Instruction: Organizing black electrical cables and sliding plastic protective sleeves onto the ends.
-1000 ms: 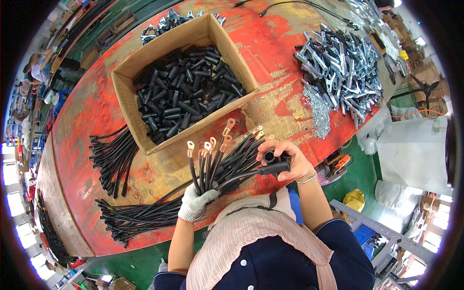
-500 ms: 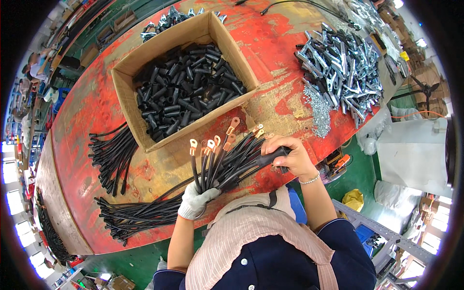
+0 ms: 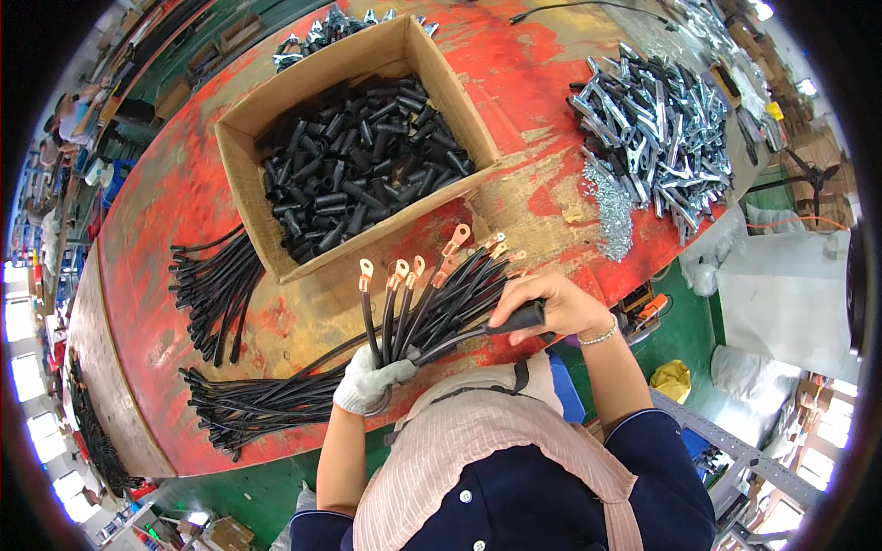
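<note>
My left hand (image 3: 369, 384), in a white work glove, is closed round several black cables (image 3: 388, 321) that stand up with copper ring lugs (image 3: 401, 274) at their ends. One more cable (image 3: 450, 342) runs from this grip rightward to a black sleeve (image 3: 520, 319). My bare right hand (image 3: 565, 308) pinches that sleeve between thumb and fingers; the cable's end is hidden at the sleeve. Behind both hands, a bundle of lugged cables (image 3: 469, 285) lies on the table. A cardboard box (image 3: 390, 225) full of short black sleeves (image 3: 358, 156) stands beyond.
Metal clamps (image 3: 657, 138) are heaped at the far right of the red, worn table (image 3: 524, 83), beside a pile of small metal parts (image 3: 608, 216). Two cable bundles (image 3: 216, 294) lie at the left. More clamps (image 3: 335, 35) sit behind the box. Another person (image 3: 75, 119) is at far left.
My right hand has shifted slightly down with the sleeve, which now points along the cable toward my left hand. That cable shows more plainly between the hands. My left hand keeps its grip.
</note>
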`<state>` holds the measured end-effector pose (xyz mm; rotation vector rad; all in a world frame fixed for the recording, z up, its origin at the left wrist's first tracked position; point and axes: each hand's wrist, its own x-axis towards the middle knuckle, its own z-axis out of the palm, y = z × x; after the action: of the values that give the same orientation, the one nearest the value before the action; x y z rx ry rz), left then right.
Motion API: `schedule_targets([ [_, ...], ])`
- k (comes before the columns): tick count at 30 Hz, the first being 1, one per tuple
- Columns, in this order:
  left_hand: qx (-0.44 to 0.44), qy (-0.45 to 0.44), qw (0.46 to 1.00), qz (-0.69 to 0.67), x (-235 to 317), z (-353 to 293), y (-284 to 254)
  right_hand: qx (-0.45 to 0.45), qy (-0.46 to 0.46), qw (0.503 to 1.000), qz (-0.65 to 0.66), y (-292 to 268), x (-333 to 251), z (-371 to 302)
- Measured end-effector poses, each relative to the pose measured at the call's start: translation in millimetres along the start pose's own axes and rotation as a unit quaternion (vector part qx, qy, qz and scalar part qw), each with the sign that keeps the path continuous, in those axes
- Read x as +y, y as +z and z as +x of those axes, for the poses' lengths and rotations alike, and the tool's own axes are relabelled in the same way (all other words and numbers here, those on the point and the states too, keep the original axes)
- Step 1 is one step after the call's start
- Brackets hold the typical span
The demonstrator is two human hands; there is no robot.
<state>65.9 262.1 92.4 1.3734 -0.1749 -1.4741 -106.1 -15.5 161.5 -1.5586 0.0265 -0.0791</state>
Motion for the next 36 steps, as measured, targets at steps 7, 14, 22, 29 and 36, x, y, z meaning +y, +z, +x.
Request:
schedule_targets([
  [7,0.063,0.068,0.994,0.056,-11,11,9,0.054,0.108,0.99,-0.072,74,56,17],
  [14,0.142,0.072,0.987,0.022,-4,17,9,-0.188,0.261,0.884,-0.338,73,136,-26],
  [22,0.094,0.049,0.991,-0.085,6,12,18,0.323,0.114,0.883,0.322,12,46,-6],
  [29,0.053,0.04,0.994,-0.088,1,4,12,0.377,0.058,0.762,0.523,19,59,18],
  [36,0.048,0.037,0.994,-0.087,-2,0,9,0.362,0.062,0.74,0.564,34,53,22],
])
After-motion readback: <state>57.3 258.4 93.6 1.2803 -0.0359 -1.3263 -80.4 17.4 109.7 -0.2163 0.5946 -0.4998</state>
